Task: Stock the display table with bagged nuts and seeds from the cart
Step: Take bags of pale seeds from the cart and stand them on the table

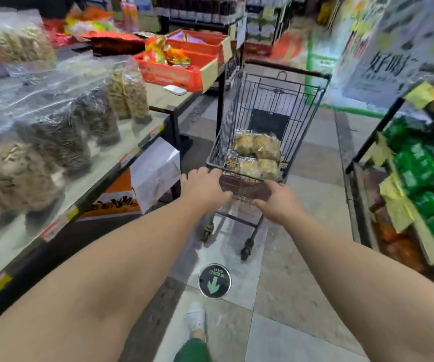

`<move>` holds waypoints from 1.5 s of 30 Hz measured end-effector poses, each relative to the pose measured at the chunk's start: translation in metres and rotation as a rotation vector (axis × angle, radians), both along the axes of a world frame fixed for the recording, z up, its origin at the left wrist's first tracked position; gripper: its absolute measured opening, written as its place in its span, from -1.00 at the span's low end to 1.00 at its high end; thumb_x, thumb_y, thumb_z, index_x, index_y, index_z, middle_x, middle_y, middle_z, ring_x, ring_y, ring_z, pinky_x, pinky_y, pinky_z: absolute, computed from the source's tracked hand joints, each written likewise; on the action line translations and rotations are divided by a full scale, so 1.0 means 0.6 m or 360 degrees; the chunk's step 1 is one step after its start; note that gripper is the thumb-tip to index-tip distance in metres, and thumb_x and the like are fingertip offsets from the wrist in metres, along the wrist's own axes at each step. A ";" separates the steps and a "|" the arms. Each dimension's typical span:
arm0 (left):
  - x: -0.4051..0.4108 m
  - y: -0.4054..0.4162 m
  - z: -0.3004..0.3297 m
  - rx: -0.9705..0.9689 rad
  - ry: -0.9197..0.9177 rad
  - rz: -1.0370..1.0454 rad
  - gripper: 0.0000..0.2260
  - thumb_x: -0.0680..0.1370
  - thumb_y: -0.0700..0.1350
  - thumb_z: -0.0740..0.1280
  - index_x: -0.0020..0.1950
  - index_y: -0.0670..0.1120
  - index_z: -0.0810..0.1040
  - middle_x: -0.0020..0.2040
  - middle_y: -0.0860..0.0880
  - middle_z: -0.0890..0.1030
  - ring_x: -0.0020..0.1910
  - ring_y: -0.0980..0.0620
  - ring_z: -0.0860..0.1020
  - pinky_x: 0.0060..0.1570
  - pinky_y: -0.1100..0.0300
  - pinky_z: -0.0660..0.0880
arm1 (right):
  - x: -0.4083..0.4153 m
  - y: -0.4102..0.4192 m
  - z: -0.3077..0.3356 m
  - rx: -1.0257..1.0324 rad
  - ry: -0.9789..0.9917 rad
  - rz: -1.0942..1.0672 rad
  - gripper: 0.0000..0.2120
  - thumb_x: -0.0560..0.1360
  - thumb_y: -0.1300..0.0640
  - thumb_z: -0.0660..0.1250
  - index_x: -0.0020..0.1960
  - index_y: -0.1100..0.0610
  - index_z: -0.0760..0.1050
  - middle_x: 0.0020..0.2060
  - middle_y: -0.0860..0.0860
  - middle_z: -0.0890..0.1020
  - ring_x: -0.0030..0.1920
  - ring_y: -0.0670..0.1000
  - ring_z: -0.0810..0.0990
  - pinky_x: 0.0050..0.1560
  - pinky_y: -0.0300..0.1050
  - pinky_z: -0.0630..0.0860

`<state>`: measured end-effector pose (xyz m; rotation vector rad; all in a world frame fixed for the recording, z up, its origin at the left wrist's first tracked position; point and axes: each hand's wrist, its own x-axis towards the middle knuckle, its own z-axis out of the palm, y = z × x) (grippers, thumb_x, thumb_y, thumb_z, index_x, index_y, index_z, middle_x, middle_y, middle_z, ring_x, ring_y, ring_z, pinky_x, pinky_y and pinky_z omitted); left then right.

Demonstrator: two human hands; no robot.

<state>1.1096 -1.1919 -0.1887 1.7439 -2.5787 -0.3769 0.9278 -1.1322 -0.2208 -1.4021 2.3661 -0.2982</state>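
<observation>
Step in hand: positioning the cart [268,121]. Left hand [205,188] and right hand [280,202] both grip its handle at 12 o'clock. Bagged nuts [256,156] lie in its basket. The display table [142,126] stands at 10 o'clock, partly stocked. Next move probably calls for releasing the handle and lifting one bag. A green-pack shelf [419,178] at 3 o'clock narrows the aisle.

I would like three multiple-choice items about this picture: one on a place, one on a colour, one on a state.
1. Where are the pale bagged nuts?
A. in the cart
B. on the floor
C. in the red crates

2. What colour is the floor arrow?
A. red
B. green
C. blue

3. What are the hands doing?
A. lifting a bag
B. hanging free
C. resting on the cart's near end

Answers:
A, they lie inside the cart basket.
B, the arrow on the dark round sticker is green.
C, left hand and right hand are on it.
</observation>
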 end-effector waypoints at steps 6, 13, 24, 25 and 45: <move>-0.087 -0.189 -0.024 0.0068 0.0001 -0.0097 -0.42 0.52 0.29 0.26 0.46 0.04 0.35 0.40 -0.10 0.43 0.39 -0.16 0.38 0.41 -0.13 0.26 | -0.088 -0.156 -0.026 0.0040 -0.0034 -0.0150 -0.33 0.51 -0.16 0.35 0.55 -0.07 0.19 0.41 0.12 0.42 0.35 0.21 0.45 0.30 0.15 0.47; -0.159 -0.360 -0.048 0.0131 -0.0033 -0.0196 -0.36 0.51 0.33 0.25 0.51 0.05 0.30 0.44 -0.10 0.41 0.41 -0.16 0.38 0.43 -0.15 0.26 | -0.159 -0.304 -0.054 0.0069 -0.0104 -0.0251 -0.34 0.52 -0.10 0.36 0.54 -0.03 0.21 0.31 0.13 0.51 0.24 0.20 0.53 0.22 0.12 0.54; -0.275 -0.524 -0.141 0.0382 -0.0064 -0.0057 -0.35 0.50 0.30 0.29 0.52 0.05 0.30 0.45 -0.08 0.41 0.41 -0.15 0.39 0.38 -0.11 0.30 | -0.298 -0.473 -0.128 0.0252 -0.0179 -0.0271 -0.30 0.51 -0.09 0.37 0.56 -0.05 0.15 0.43 0.10 0.41 0.24 0.17 0.55 0.21 0.12 0.54; -0.291 -0.537 -0.151 0.0429 -0.0055 -0.0022 -0.34 0.51 0.30 0.29 0.53 0.04 0.28 0.45 -0.08 0.40 0.41 -0.16 0.38 0.38 -0.10 0.31 | -0.316 -0.489 -0.138 0.0280 -0.0200 -0.0260 -0.28 0.51 -0.08 0.37 0.56 -0.05 0.13 0.44 0.10 0.40 0.22 0.17 0.56 0.19 0.12 0.56; -0.479 -0.664 -0.392 0.1439 0.0288 0.0660 -0.38 0.49 0.09 0.46 0.45 -0.08 0.33 0.26 -0.09 0.57 0.07 -0.04 0.54 0.29 -0.06 0.48 | -0.481 -0.656 -0.351 0.0744 -0.0581 -0.0354 -0.22 0.56 0.01 0.34 0.62 -0.01 -0.05 0.56 0.16 0.18 0.47 0.20 0.33 0.46 0.16 0.32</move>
